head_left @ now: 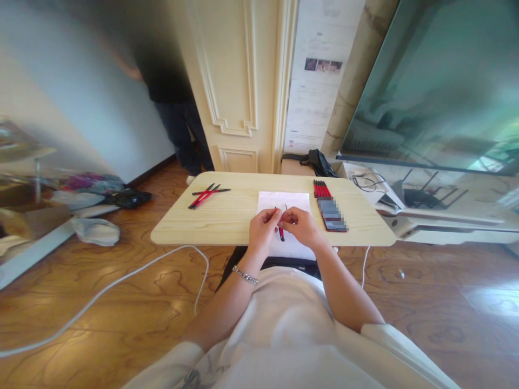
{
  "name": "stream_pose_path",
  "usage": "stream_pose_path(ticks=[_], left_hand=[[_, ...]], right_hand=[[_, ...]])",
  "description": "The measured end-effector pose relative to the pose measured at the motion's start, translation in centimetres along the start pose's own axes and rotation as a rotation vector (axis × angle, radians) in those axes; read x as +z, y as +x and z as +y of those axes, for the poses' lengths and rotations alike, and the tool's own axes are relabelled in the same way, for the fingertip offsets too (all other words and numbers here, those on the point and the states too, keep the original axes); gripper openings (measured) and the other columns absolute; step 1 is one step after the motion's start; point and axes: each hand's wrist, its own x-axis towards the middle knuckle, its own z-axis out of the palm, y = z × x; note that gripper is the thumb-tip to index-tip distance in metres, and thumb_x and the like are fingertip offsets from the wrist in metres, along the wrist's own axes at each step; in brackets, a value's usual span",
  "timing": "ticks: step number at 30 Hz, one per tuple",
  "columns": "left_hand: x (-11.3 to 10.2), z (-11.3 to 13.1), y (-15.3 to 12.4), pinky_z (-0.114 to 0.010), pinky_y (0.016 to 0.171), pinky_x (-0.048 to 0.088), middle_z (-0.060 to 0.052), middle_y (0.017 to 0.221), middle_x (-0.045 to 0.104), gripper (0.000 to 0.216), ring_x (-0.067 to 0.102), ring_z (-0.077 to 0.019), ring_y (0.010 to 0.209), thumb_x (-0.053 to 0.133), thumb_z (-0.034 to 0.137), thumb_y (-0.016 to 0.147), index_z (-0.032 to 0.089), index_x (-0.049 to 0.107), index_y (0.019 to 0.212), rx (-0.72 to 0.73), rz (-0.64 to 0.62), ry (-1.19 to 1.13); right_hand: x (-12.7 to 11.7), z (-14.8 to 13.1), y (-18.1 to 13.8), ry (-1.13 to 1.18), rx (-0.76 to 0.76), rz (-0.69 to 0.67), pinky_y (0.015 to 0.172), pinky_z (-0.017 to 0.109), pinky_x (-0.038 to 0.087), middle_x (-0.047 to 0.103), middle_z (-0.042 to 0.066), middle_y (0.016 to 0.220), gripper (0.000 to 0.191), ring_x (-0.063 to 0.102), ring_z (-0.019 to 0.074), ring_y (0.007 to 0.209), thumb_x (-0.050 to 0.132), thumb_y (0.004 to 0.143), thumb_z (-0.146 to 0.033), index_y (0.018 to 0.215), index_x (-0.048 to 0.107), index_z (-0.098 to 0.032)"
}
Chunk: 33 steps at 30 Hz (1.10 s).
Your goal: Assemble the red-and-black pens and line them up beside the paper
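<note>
Over the white paper [284, 199], my two hands meet with their fingertips close together. My left hand [261, 229] is closed in a pinch on a red and black pen [281, 233], whose dark end points down toward me. Pinched beside it, the fingers of my right hand [302, 226] also close near the pen. A thin dark tip shows above the fingers; whether it belongs to the same pen or to a separate part I cannot tell. Several red and black pens [207, 195] lie crossed at the table's left. At the right, more red pens [322, 189] form a neat row.
A phone-like slab [332, 215] with a blurred screen lies right of the paper on the pale wooden table [182, 224]. Beyond the table a person in dark trousers [182, 129] stands at the left. A white cable [121, 281] runs over the floor.
</note>
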Motion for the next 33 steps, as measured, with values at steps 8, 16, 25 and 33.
stream_pose_path(ticks=[8,16,25,33], left_hand=[[-0.8,-0.4,0.2,-0.02,0.054,0.042,-0.006,0.083,0.068,0.039,0.057,-0.012,0.068,0.078,0.04,0.063,0.015,0.071,0.092,-0.028,-0.015,0.057],[-1.2,-0.7,0.1,-0.022,0.055,0.043,-0.007,0.082,0.069,0.033,0.059,-0.0133,0.068,0.076,0.036,0.064,0.015,0.071,0.089,-0.025,-0.009,0.105],[-1.6,-0.9,0.3,-0.023,0.056,0.044,-0.006,0.077,0.068,0.033,0.059,-0.0143,0.066,0.073,0.039,0.068,0.015,0.071,0.09,0.014,-0.029,0.173],[-2.2,-0.3,0.5,-0.029,0.076,0.049,-0.007,0.089,0.071,0.017,0.065,-0.0187,0.078,0.066,0.033,0.077,0.021,0.073,0.088,0.273,-0.1,0.519]], right_hand=[[-4.4,3.1,3.4,-0.259,0.183,0.225,0.059,0.026,0.046,0.068,0.003,0.07,0.025,0.061,0.0143,0.058,0.067,0.076,-0.031,0.095,0.063,-0.017],[-4.3,4.9,4.1,-0.742,0.259,0.264,0.073,0.028,0.042,0.072,0.008,0.083,0.017,0.065,0.0201,0.082,0.065,0.078,-0.031,0.087,0.07,-0.018],[-3.7,4.2,3.4,-0.747,0.228,0.328,0.068,0.027,0.039,0.072,0.006,0.082,0.016,0.062,0.0187,0.076,0.058,0.083,-0.031,0.083,0.069,-0.02],[-3.2,4.1,1.4,-0.687,0.181,0.345,0.072,0.026,0.04,0.07,0.006,0.092,0.022,0.061,0.0182,0.084,0.046,0.09,-0.027,0.097,0.065,-0.02]])
